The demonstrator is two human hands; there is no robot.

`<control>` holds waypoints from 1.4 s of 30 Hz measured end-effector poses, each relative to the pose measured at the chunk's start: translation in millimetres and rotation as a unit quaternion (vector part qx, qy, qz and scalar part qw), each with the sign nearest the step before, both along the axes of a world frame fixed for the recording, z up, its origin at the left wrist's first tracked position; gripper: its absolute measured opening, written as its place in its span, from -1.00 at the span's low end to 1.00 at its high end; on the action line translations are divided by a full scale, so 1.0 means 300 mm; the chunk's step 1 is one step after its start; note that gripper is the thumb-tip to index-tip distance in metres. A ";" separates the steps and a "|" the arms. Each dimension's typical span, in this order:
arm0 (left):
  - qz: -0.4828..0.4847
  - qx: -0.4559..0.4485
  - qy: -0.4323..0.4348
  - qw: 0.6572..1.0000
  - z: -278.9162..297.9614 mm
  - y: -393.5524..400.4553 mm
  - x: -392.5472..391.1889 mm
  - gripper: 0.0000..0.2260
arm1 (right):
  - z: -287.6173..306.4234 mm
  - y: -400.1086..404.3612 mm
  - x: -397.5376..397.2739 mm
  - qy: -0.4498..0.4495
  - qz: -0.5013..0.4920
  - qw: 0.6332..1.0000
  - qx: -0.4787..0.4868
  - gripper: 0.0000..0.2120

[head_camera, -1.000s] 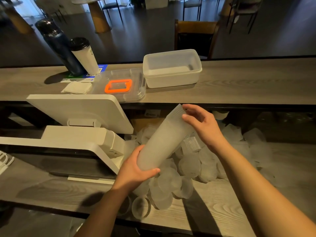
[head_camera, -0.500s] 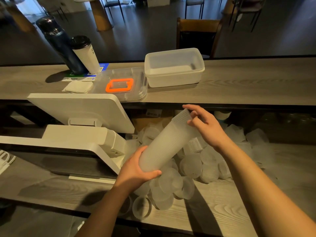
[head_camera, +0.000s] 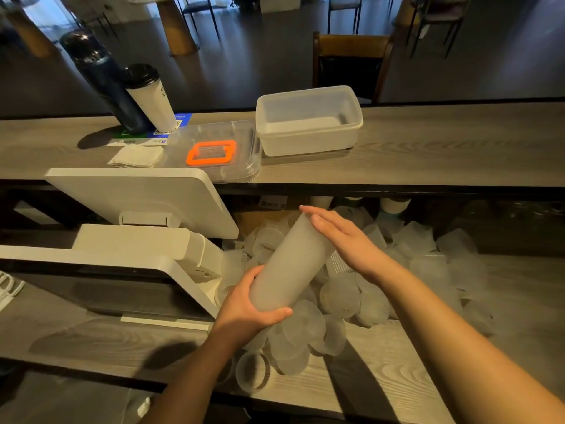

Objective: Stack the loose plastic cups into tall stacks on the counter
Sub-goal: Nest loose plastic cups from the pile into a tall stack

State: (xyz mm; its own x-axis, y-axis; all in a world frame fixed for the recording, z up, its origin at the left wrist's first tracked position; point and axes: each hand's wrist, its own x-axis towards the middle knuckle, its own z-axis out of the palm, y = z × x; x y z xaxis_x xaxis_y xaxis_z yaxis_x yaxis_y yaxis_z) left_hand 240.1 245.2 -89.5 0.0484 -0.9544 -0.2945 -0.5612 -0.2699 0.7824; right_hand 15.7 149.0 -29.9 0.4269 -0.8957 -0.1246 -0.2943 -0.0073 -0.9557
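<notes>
Gripping cup stack, left hand, right hand flat

Frosted ribbed plastic cup stack, matt grained wood counter, translucent plastic tub

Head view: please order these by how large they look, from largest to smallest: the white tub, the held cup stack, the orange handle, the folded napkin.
1. White tub
2. Cup stack, near the tub in apparent size, but it is closer to the camera, so this order is unsure
3. Orange handle and folded napkin: they look alike, so no ranking
</notes>
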 end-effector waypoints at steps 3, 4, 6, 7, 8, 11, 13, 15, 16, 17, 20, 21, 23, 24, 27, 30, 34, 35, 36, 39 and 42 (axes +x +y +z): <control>0.018 0.005 0.012 1.000 -0.003 -0.004 0.001 -0.23 | -0.038 -0.012 0.000 -0.029 -0.050 0.998 0.006 -0.46; 0.028 0.007 0.021 0.999 -0.004 -0.007 0.001 -0.24 | -0.053 -0.018 -0.003 -0.051 -0.102 0.993 0.010 -0.48; 0.058 0.013 0.054 0.997 -0.006 -0.013 0.002 -0.23 | -0.083 -0.036 -0.024 -0.072 -0.227 0.971 0.014 -0.60; 0.075 0.017 0.074 0.994 -0.009 -0.015 0.002 -0.21 | -0.100 -0.043 -0.040 -0.057 -0.270 0.961 0.007 -0.63; 0.092 0.021 0.089 0.992 -0.012 -0.015 0.002 -0.18 | -0.120 -0.050 -0.058 -0.029 -0.291 0.956 -0.003 -0.63; 0.128 0.021 0.114 0.985 -0.022 -0.016 0.009 -0.13 | -0.192 -0.070 -0.098 0.076 -0.268 0.960 -0.026 -0.51; 0.141 0.021 0.118 0.983 -0.028 -0.019 0.016 -0.13 | -0.228 -0.085 -0.097 0.139 -0.252 0.957 -0.043 -0.41; 0.147 0.021 0.117 0.982 -0.031 -0.024 0.022 -0.14 | -0.246 -0.108 -0.082 0.178 -0.252 0.949 -0.063 -0.34; 0.148 0.021 0.117 0.982 -0.031 -0.027 0.024 -0.14 | -0.253 -0.122 -0.073 0.200 -0.246 0.946 -0.072 -0.32; 0.148 0.022 0.117 0.982 -0.030 -0.030 0.025 -0.15 | -0.259 -0.137 -0.063 0.234 -0.228 0.942 -0.080 -0.31; 0.143 0.020 0.115 0.983 -0.025 -0.041 0.026 -0.15 | -0.272 -0.173 -0.031 0.352 -0.148 0.919 -0.097 -0.29; 0.143 0.019 0.119 0.982 -0.024 -0.045 0.027 -0.16 | -0.276 -0.180 -0.026 0.371 -0.131 0.915 -0.087 -0.27; 0.145 0.015 0.128 0.981 -0.022 -0.050 0.031 -0.18 | -0.276 -0.183 -0.025 0.393 -0.109 0.911 -0.064 -0.23; 0.146 0.013 0.134 0.980 -0.020 -0.052 0.032 -0.19 | -0.276 -0.179 -0.029 0.407 -0.103 0.905 -0.063 -0.22; 0.152 0.012 0.145 0.978 -0.017 -0.054 0.036 -0.18 | -0.272 -0.153 -0.043 0.479 -0.112 0.866 -0.087 -0.18; 0.146 0.009 0.139 0.980 -0.014 -0.055 0.034 -0.18 | -0.274 -0.122 -0.049 0.522 -0.125 0.841 -0.065 -0.09; 0.135 0.016 0.123 0.983 -0.024 -0.057 0.028 -0.18 | -0.314 -0.090 -0.038 0.519 -0.112 0.847 -0.032 -0.03; 0.131 0.019 0.118 0.984 -0.027 -0.058 0.028 -0.17 | -0.323 -0.083 -0.032 0.516 -0.110 0.849 -0.025 -0.03; 0.128 0.022 0.114 0.985 -0.030 -0.058 0.028 -0.15 | -0.327 -0.076 -0.027 0.513 -0.109 0.851 -0.021 -0.05; 0.126 0.023 0.100 0.987 -0.033 -0.057 0.027 -0.13 | -0.334 -0.061 -0.016 0.497 -0.114 0.860 -0.023 -0.14; 0.126 0.016 0.101 0.987 -0.030 -0.052 0.024 -0.15 | -0.323 -0.046 -0.019 0.460 -0.145 0.876 -0.011 -0.20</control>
State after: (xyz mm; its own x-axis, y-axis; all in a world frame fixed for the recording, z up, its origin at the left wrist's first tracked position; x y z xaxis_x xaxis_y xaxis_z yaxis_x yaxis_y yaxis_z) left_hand 247.4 229.6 -98.5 0.2208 -0.9097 -0.3517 -0.3067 -0.4070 0.8604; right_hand 9.9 135.2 -126.9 -0.0900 -0.9562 -0.2783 -0.9324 0.1792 -0.3139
